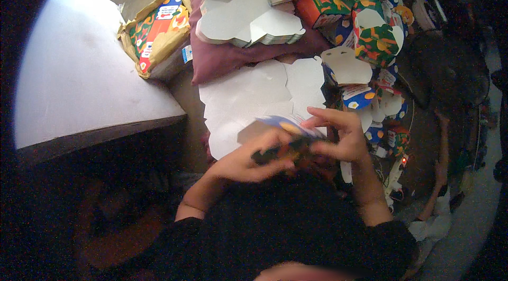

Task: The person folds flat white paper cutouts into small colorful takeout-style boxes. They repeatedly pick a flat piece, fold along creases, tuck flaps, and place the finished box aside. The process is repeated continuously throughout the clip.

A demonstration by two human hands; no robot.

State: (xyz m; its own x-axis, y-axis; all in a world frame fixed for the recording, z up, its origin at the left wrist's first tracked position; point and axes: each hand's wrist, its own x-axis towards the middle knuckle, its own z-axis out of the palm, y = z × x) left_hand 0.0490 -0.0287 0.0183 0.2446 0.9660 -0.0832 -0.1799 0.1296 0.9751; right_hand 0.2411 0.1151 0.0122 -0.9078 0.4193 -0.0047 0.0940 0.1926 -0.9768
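Note:
A partly folded cardboard food box (286, 124), blue with yellow and white print, is held close in front of my body and looks blurred. My left hand (259, 159) is closed around its near left side, with a dark green and orange part showing between the fingers. My right hand (343, 135) grips the right end, forefinger on the upper edge and thumb lower down. The box's underside is hidden by my hands. Beneath it, flat white carton blanks (248, 96) with notched edges lie in front of me.
A mauve cushion (211, 61) carries a stack of white blanks (233, 24). Folded printed boxes (377, 43) pile up at the right. A torn brown paper package (159, 32) of printed cartons lies left, beside a pale padded surface (79, 69). A lit power strip (394, 175) and another person's arm (440, 159) are farther right.

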